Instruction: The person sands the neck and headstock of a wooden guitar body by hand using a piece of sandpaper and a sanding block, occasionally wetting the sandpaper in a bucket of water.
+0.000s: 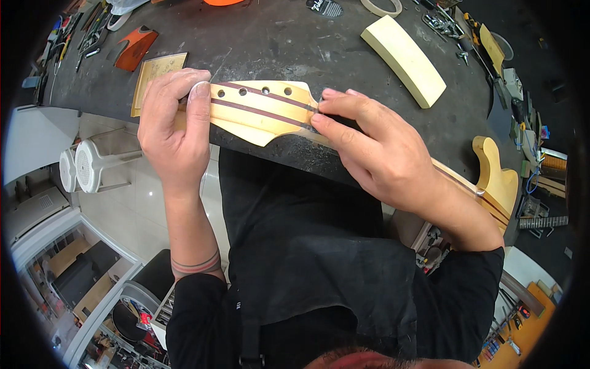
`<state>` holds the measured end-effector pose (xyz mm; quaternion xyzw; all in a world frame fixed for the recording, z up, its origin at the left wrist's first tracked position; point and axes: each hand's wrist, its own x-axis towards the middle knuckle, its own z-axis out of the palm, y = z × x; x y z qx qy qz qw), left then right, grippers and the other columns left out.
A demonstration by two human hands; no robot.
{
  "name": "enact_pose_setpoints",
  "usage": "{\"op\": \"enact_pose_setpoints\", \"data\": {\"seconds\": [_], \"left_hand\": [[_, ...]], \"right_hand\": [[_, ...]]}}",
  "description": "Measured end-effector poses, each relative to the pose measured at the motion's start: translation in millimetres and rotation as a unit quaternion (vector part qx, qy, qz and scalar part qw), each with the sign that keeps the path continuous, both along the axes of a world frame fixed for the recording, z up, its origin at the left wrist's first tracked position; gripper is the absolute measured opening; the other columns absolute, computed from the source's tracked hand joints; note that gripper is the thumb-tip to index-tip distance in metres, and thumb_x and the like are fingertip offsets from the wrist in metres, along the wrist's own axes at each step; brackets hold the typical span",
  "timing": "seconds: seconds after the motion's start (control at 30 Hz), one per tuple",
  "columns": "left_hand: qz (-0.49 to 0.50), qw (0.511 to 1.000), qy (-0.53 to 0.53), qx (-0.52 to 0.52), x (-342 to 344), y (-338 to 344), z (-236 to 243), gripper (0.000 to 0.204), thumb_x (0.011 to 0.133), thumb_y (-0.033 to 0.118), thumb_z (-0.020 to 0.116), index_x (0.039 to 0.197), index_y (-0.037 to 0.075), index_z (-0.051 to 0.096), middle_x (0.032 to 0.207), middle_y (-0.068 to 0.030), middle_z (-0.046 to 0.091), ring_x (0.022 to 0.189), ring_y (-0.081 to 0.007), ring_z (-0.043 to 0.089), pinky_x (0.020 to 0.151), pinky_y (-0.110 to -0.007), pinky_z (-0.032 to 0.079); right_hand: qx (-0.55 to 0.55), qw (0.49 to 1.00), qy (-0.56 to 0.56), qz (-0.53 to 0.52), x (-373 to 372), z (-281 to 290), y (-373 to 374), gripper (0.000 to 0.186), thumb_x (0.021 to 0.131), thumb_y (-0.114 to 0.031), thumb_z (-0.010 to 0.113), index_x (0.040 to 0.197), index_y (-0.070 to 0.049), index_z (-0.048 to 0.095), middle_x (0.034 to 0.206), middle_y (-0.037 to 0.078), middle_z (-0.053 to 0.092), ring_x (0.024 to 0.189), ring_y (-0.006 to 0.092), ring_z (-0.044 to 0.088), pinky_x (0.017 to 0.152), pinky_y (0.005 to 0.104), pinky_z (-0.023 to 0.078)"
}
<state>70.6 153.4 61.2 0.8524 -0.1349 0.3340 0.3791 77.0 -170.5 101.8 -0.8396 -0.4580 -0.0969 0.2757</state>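
An unfinished wooden guitar (255, 111) lies along the front edge of the dark workbench. Its pale headstock has dark lengthwise stripes and a row of several round holes. My left hand (172, 120) grips the headstock's far-left end, thumb on top and fingers bent over the edge. At the headstock's base, where it narrows into the neck, the fingertips of my right hand (384, 144) press on the wood beside a small dark strip. The right thumb is hidden. My right forearm covers much of the neck; the horned wooden body (495, 178) shows at the right.
A pale curved wooden block (404, 60) rests on the workbench (276, 43). An orange-and-black block (135, 48) and a shallow tan tray-like piece (144, 77) are at the left. A tape roll (382, 7) lies at the back. White stools (92, 166) stand below left.
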Motion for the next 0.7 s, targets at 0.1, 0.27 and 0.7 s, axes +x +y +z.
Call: {"op": "enact_pose_setpoints", "data": {"seconds": [0.1,0.27,0.7], "left_hand": [[0.000,1.000,-0.005,0.004,-1.0,0.3,-0.4,0.009,0.112,-0.002,0.076,0.117,-0.005,0.082,0.118,-0.0142,0.084,0.115,-0.0256,0.078,0.108,-0.040,0.059],[-0.011,0.999,-0.019,0.026,1.0,1.2,-2.3,0.008,0.112,-0.003,0.076,0.117,-0.005,0.082,0.118,-0.0145,0.084,0.113,-0.0256,0.078,0.107,-0.040,0.059],[-0.002,0.999,-0.025,-0.022,4.7,-1.8,-6.3,0.007,0.112,-0.004,0.075,0.116,-0.006,0.081,0.117,-0.0138,0.085,0.109,-0.0233,0.078,0.102,-0.037,0.060]], "right_hand": [[-0.007,1.000,-0.022,-0.006,-4.0,0.0,-2.8,0.048,0.088,0.008,0.083,0.136,0.005,0.082,0.138,0.021,0.082,0.136,0.0428,0.079,0.117,0.0544,0.065],[-0.017,0.997,-0.072,0.016,-11.8,-7.9,-9.8,0.036,0.095,-0.002,0.081,0.130,0.006,0.084,0.137,0.022,0.083,0.135,0.0408,0.081,0.114,0.0526,0.067],[0.024,0.998,-0.049,-0.024,1.1,-10.2,6.4,0.036,0.091,0.001,0.087,0.127,0.004,0.084,0.134,0.020,0.084,0.127,0.0384,0.084,0.108,0.0491,0.070]]}}
